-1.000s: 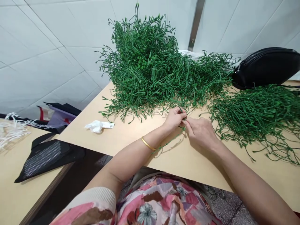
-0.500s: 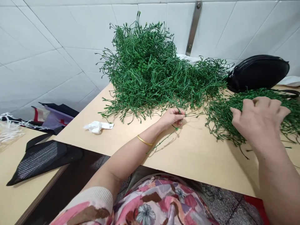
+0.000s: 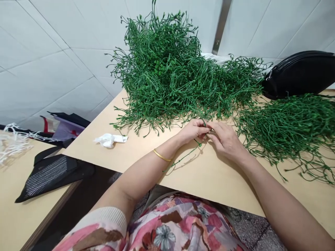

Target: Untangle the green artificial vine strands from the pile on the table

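My left hand [image 3: 196, 130] pinches a thin green plastic stem [image 3: 187, 157], whose knobbed tail hangs down onto the table by my wrist. Fingertip to fingertip with it, my right hand [image 3: 225, 139] is closed at the same spot; the fingers hide most of what lies between them, probably the stem's upper end. Behind both hands rises a big tangled heap of green artificial stems [image 3: 167, 76] with small bud-like tips. Another flatter pile of such stems [image 3: 293, 129] lies to the right of my right hand.
A crumpled white tissue [image 3: 110, 140] lies on the wooden table [image 3: 146, 157] at left. A black bag [image 3: 300, 75] stands at the back right against the tiled wall. On a lower table at left are a black mesh item [image 3: 47, 176] and white strands [image 3: 15, 143].
My right hand has moved left from over the right-hand pile to meet my left hand. My left hand keeps its hold on the stem. The view has shifted slightly.
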Available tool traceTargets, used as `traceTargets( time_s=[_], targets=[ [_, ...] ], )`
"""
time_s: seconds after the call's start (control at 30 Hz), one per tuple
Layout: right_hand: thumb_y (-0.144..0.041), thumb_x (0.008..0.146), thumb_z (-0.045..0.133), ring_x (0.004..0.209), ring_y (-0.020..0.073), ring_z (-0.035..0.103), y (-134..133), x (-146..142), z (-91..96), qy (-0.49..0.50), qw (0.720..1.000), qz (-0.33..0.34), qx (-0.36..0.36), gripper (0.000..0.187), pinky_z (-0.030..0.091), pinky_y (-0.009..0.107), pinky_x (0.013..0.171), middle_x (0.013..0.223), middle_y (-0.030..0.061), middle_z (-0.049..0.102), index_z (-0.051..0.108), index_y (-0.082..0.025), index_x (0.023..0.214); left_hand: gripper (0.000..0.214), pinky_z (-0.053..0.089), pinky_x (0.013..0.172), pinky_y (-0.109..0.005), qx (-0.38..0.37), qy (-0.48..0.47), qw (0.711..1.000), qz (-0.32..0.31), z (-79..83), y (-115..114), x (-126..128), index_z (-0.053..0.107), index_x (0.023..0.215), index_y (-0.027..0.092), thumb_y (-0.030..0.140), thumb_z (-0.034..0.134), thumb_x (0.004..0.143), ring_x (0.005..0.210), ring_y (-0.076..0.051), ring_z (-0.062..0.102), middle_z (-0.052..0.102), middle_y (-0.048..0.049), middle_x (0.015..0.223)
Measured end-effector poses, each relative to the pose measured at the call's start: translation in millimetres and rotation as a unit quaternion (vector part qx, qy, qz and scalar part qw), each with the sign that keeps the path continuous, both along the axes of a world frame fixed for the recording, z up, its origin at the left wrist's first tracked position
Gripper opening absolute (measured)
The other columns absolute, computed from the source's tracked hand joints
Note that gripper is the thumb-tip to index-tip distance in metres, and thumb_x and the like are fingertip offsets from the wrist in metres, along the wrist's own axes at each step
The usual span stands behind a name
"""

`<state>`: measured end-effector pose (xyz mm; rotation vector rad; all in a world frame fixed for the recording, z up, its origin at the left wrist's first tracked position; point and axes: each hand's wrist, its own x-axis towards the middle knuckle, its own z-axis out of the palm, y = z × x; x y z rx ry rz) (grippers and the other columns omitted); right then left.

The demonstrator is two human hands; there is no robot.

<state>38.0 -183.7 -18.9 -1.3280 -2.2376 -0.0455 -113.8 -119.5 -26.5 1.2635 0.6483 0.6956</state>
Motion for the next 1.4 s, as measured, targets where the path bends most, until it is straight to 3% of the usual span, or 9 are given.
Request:
traceTargets(
  time_s=[0.27, 0.43, 0.63, 0.83, 0.97, 1.17, 1.3, 1.4],
  targets=[
    [-0.027, 0.086, 0.044, 0.077, 0.0198, 0.048, 2.8, 5.3, 1.3, 0.09, 0.994, -0.032, -0.047, 0.016, 0.038, 0.032, 0.069, 0.078, 0.0069, 0.053, 0.055, -0.018, 0.079, 0.016, 0.039, 0.048, -0.019, -0.001, -0.011, 1.0, 0.007, 3.6, -2.3, 0.5, 0.055, 0.069, 0.01, 0.022, 0.065, 0.072, 0.044, -0.005, 0.051, 0.058, -0.0004, 0.054],
    [-0.026, 0.088, 0.038, 0.057, 0.0133, 0.048, -0.1, 2.7, 2.4, 0.211, 0.962, -0.05, -0.167, 0.016, 0.036, 0.025, 0.057, 0.063, 0.0009, 0.053, 0.048, -0.019, 0.077, 0.021, 0.044, 0.051, -0.021, -0.042, -0.026, 0.999, -0.007, 4.8, -2.9, -0.2, 0.054, 0.075, 0.01, 0.028, 0.065, 0.073, 0.048, -0.008, 0.055, 0.063, -0.0032, 0.061],
    [-0.025, 0.087, 0.038, 0.063, 0.0149, 0.05, -1.3, -0.5, 5.0, 0.105, 0.985, -0.076, -0.11, 0.017, 0.032, 0.025, 0.06, 0.07, 0.004, 0.059, 0.054, -0.018, 0.084, 0.015, 0.041, 0.052, -0.018, -0.036, -0.026, 0.999, -0.013, 7.4, -6.7, 1.3, 0.051, 0.07, 0.01, 0.011, 0.065, 0.065, 0.05, -0.007, 0.056, 0.062, -0.0022, 0.059],
    [-0.026, 0.088, 0.035, 0.056, 0.0164, 0.046, -3.0, -0.8, 5.0, -0.005, 0.988, -0.109, -0.11, 0.024, 0.024, 0.028, 0.057, 0.064, 0.0059, 0.059, 0.056, -0.017, 0.081, 0.014, 0.042, 0.053, -0.02, -0.04, -0.004, 0.999, 0.013, 4.7, -10.2, 7.5, 0.049, 0.076, 0.012, 0.002, 0.055, 0.068, 0.046, -0.005, 0.052, 0.058, 0.0024, 0.056],
    [-0.032, 0.09, 0.032, 0.053, 0.0158, 0.043, -3.5, 1.1, 5.5, 0.001, 0.982, -0.108, -0.152, 0.026, 0.024, 0.026, 0.055, 0.061, 0.0029, 0.055, 0.054, -0.02, 0.082, 0.008, 0.039, 0.05, -0.019, 0.027, 0.067, 0.997, 0.001, 5.9, -10.1, 7.2, 0.05, 0.071, 0.011, 0.003, 0.052, 0.072, 0.046, -0.004, 0.049, 0.055, 0.002, 0.056],
    [-0.031, 0.089, 0.032, 0.051, 0.0151, 0.037, -3.3, 1.2, 5.3, 0.007, 0.983, -0.102, -0.156, 0.023, 0.022, 0.026, 0.054, 0.055, 0.0014, 0.047, 0.049, -0.02, 0.077, 0.016, 0.033, 0.049, -0.019, 0.115, 0.172, 0.978, -0.017, 9.4, -12.1, 7.6, 0.048, 0.059, 0.012, 0.003, 0.047, 0.073, 0.047, -0.005, 0.043, 0.048, 0.0032, 0.052],
    [-0.03, 0.088, 0.032, 0.051, 0.0145, 0.034, -4.5, -0.3, 5.5, 0.033, 0.981, -0.102, -0.162, 0.022, 0.022, 0.026, 0.054, 0.055, 0.0004, 0.044, 0.047, -0.02, 0.075, 0.016, 0.029, 0.051, -0.02, 0.137, 0.17, 0.976, -0.008, 12.2, -14.2, 8.6, 0.047, 0.059, 0.012, 0.003, 0.047, 0.072, 0.049, -0.004, 0.038, 0.043, 0.0047, 0.052],
    [-0.031, 0.088, 0.033, 0.053, 0.0142, 0.036, -5.2, -1.4, 6.1, 0.089, 0.976, -0.1, -0.169, 0.022, 0.024, 0.027, 0.055, 0.057, 0.0, 0.043, 0.045, -0.021, 0.073, 0.018, 0.025, 0.049, -0.019, 0.104, 0.128, 0.986, -0.015, 15.3, -13.7, 6.0, 0.045, 0.056, 0.012, 0.007, 0.051, 0.073, 0.048, -0.003, 0.034, 0.039, 0.0053, 0.051]
  ],
)
